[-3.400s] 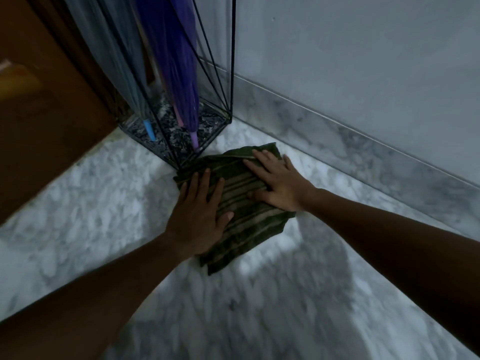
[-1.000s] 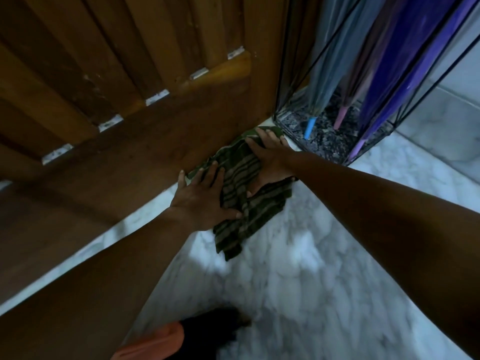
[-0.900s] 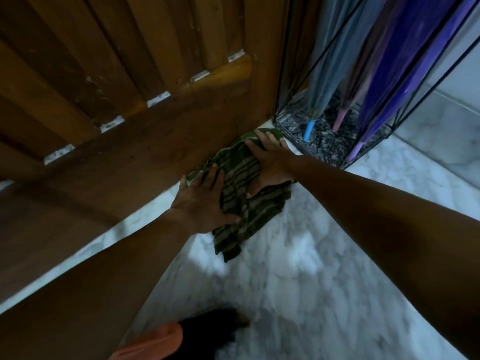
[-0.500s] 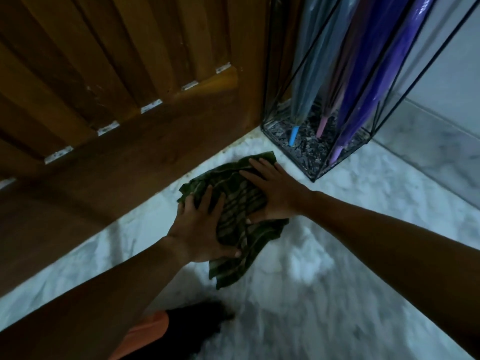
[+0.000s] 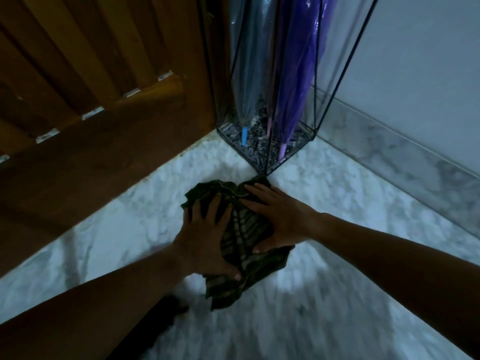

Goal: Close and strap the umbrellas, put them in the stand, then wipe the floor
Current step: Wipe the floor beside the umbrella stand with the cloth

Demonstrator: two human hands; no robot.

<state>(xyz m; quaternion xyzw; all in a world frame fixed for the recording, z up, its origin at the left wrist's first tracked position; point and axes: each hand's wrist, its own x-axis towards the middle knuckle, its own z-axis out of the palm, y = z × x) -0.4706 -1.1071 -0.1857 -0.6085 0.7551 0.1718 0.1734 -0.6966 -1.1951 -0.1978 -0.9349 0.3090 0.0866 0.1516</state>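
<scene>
A dark green striped cloth (image 5: 244, 237) lies bunched on the white marble floor (image 5: 337, 294). My left hand (image 5: 205, 240) presses flat on its left half with fingers spread. My right hand (image 5: 275, 216) presses on its right half, fingertips near the stand's front corner. A black wire umbrella stand (image 5: 267, 149) sits in the corner just beyond the cloth. Inside it stand a closed clear umbrella with a blue tip (image 5: 246, 74) and a closed purple umbrella with a pink tip (image 5: 298, 68).
A brown wooden door (image 5: 91, 87) fills the left side, its lower edge meeting the floor. A white wall with a marble skirting (image 5: 402, 157) runs along the right. A dark shape, perhaps my foot (image 5: 161, 323), shows under my left forearm.
Both hands have dragged the cloth away from the door's edge toward me, onto open marble floor. The cloth has bunched up more. The view shifted right and the stand sits more central.
</scene>
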